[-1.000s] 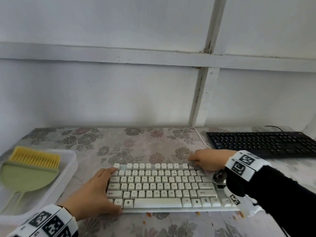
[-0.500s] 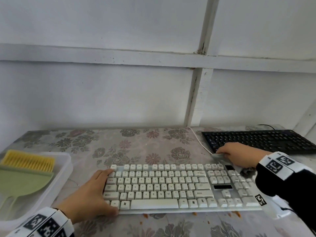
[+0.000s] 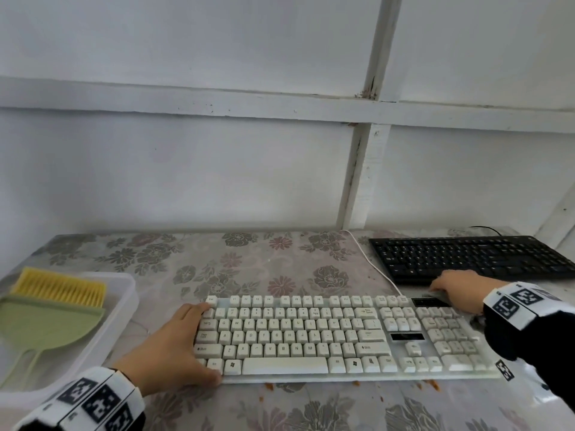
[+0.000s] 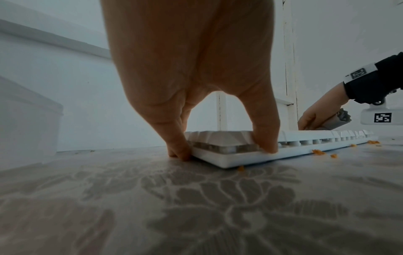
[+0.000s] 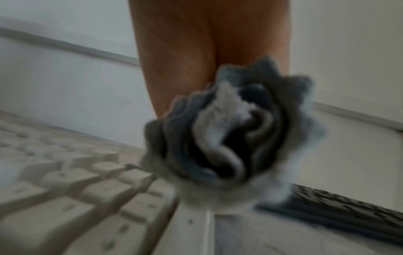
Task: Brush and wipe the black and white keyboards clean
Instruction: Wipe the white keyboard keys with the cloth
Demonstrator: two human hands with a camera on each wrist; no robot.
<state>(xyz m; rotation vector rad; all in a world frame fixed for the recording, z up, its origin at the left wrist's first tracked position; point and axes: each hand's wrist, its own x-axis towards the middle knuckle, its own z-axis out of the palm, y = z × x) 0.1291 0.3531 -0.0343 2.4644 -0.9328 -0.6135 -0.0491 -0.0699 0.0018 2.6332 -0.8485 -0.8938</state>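
I see the white keyboard (image 3: 326,334) lying flat on the floral table (image 3: 249,262), near-centre. L hand (image 3: 174,349) clamps its left end: thumb (image 4: 266,138) on the near edge by the bottom key row, fingers (image 4: 176,146) wrapped round the far-left side, touching the table. R hand (image 3: 460,290) sits at the kbd's far-right corner, fingers closed round a bunched grey cloth (image 5: 229,138) that it presses onto the top edge above the numpad; R wrist view is blurred. Black keyboard (image 3: 473,256) lies far right, just beyond the white one, apart from it, w/ the R hand between them. Orange crumbs (image 3: 431,383) dot the table along the white kbd's near edge. At left, a clear plastic tub (image 3: 124,293) holds a green dustpan (image 3: 43,328) and a yellow-bristled brush (image 3: 59,286).
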